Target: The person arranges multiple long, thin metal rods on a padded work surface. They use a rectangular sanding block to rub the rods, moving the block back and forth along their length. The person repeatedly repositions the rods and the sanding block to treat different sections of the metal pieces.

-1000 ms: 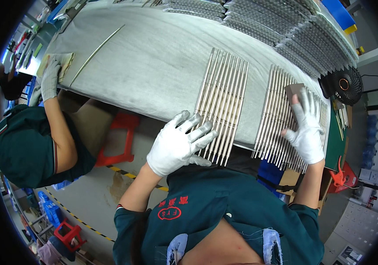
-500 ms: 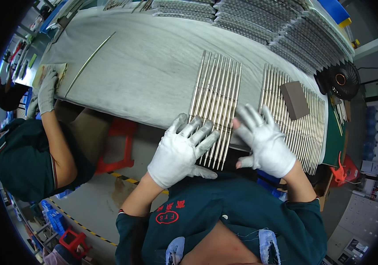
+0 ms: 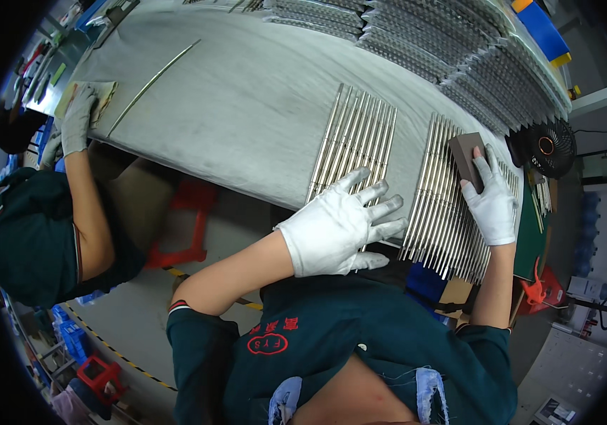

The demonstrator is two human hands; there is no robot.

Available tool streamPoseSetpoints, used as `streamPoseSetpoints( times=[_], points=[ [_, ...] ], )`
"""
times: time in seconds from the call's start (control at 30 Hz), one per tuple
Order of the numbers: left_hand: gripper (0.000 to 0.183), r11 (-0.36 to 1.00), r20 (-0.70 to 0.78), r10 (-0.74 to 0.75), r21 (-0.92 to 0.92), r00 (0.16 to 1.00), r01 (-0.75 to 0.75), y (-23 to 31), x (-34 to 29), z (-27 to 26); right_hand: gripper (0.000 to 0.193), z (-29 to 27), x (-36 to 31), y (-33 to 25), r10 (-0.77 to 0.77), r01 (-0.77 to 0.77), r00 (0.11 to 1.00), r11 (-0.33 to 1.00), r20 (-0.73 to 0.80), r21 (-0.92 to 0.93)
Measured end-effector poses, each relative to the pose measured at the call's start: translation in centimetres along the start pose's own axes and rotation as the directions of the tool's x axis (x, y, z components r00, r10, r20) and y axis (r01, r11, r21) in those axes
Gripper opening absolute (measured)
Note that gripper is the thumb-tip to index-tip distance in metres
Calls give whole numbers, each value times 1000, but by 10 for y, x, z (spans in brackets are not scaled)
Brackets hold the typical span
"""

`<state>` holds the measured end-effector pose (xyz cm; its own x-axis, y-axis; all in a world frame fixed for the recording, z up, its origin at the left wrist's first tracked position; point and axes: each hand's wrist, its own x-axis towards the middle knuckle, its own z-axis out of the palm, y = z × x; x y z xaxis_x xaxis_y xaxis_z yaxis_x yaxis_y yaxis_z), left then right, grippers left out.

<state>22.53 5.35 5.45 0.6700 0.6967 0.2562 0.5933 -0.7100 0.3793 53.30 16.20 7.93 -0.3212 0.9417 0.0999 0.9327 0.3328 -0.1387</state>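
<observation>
My left hand [image 3: 339, 225], in a white glove with greyed fingertips, lies over the near part of a row of shiny metal rods [image 3: 357, 134]. Its fingers are stretched and spread, and the near ends of the rods are mostly hidden beneath it. To the right, my gloved right hand [image 3: 493, 211] has its fingers and thumb around the near end of a grey-brown rectangular block [image 3: 464, 154]. This block rests on a second, wider row of metal rods [image 3: 431, 205], whose near ends overhang the table edge.
Stacks of bubbled clear packaging [image 3: 431, 42] line the far side of the pale-covered table [image 3: 225, 113]. A black fan [image 3: 550, 145] stands at the right. One thin rod [image 3: 151, 88] lies at the left, near a co-worker's gloved hand [image 3: 76, 124] on a cloth.
My right hand has moved right and away from me, from between the rod rows onto the block. My left hand has shifted right across the left row.
</observation>
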Motion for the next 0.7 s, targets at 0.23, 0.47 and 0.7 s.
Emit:
streamPoseSetpoints(
  times=[0.23,0.47,0.7],
  points=[
    [61,995,24,-84,56,996,83,-13,-17,-5,72,4,-3,4,120,-105,981,989,153,-107],
    [60,970,47,-214,129,976,207,-20,-35,-18,63,-6,15,-65,-306,304,951,952,53,40],
    [59,966,89,-218,159,972,202,-26,-35,-15,54,12,41,-118,-544,550,815,835,201,28]
  ],
)
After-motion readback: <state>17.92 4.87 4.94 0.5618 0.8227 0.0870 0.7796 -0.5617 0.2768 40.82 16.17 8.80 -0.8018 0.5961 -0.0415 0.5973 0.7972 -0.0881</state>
